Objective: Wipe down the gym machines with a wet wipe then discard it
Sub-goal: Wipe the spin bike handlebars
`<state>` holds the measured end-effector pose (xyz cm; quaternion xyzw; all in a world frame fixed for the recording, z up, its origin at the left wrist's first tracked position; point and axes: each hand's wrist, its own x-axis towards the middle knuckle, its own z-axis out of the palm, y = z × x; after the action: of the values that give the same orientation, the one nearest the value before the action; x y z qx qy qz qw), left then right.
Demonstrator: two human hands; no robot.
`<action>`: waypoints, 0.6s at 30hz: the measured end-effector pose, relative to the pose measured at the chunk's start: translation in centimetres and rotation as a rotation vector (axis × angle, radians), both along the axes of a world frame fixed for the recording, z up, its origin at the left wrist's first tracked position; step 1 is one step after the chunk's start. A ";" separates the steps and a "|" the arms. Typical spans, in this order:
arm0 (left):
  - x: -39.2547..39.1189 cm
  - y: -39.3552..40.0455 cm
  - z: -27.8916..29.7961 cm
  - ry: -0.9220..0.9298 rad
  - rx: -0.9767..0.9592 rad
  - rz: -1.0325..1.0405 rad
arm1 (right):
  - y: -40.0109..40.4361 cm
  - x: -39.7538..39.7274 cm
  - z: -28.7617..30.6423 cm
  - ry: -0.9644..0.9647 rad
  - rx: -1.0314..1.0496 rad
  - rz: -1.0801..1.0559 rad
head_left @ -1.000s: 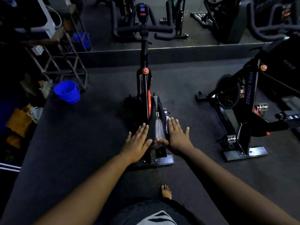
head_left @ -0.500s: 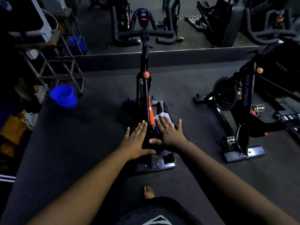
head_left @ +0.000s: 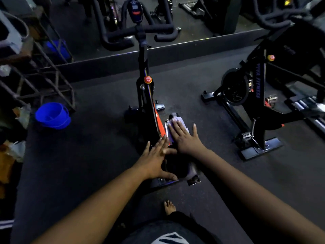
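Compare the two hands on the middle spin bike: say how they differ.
The right hand presses a pale wipe flat against the bike; the left hand lies bare on it, with no wipe. The right hand reaches farther forward than the left hand. Both hands have straight, spread fingers and rest on the same bike.

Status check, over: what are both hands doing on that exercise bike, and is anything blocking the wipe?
Right hand flat, pressing wet wipe on bike. Left hand flat, bracing the frame. Nothing blocking.
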<state>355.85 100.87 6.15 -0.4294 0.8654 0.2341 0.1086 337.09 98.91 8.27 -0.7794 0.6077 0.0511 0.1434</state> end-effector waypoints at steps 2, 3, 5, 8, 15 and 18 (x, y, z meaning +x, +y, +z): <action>0.0 -0.6 -0.3 -0.001 0.016 -0.013 | -1.7 1.4 0.7 0.036 0.019 -0.068; 0.0 -0.6 -0.4 0.003 0.014 -0.007 | -1.8 2.0 0.8 0.059 0.033 -0.089; 0.3 -0.6 -0.5 0.036 0.015 -0.039 | -0.1 2.8 0.9 0.079 0.049 -0.149; 2.0 -0.2 -0.6 0.074 -0.007 -0.147 | 5.9 3.8 0.2 0.100 0.024 -0.227; 4.2 -1.7 0.8 0.047 -0.118 -0.391 | 16.0 9.5 -2.4 0.193 -0.088 -0.485; 3.3 -2.3 1.6 0.035 -0.169 -0.507 | 16.2 9.7 -2.0 0.076 -0.111 -0.727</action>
<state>359.19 98.56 7.79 -0.2024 0.9636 0.1336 0.1127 346.83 115.07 6.25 -0.5167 0.8517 -0.0075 0.0871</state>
